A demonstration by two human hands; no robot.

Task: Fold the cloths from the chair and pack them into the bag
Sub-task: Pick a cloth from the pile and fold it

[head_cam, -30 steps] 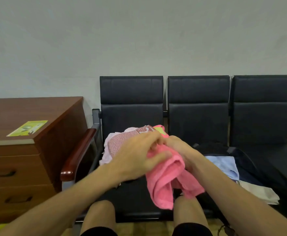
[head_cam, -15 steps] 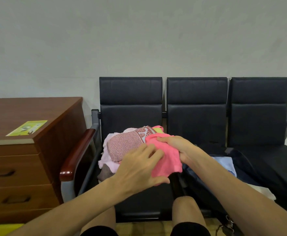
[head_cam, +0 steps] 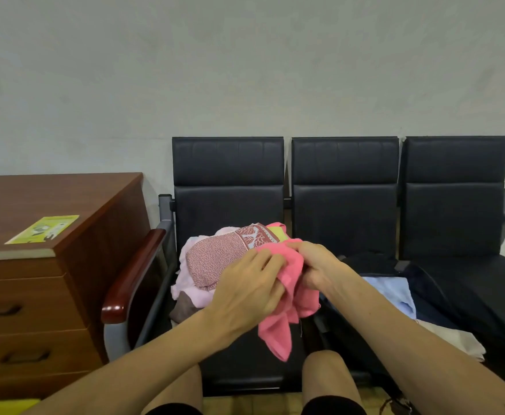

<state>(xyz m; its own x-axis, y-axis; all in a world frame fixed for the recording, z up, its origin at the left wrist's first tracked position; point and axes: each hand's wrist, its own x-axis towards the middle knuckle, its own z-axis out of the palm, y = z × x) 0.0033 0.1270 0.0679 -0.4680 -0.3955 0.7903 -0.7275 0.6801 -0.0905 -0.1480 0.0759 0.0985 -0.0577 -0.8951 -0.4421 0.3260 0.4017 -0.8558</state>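
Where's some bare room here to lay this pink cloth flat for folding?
Free: the front of the left seat, between the cloth pile and the seat's edge; the cabinet top around its sticker; the far side of the right seat. Crowded: the back of the left seat, and the middle seat, filled by the open bag.

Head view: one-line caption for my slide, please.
Left hand and right hand grip a crumpled pink cloth in front of the cloth pile, beside the open bag on the chair.
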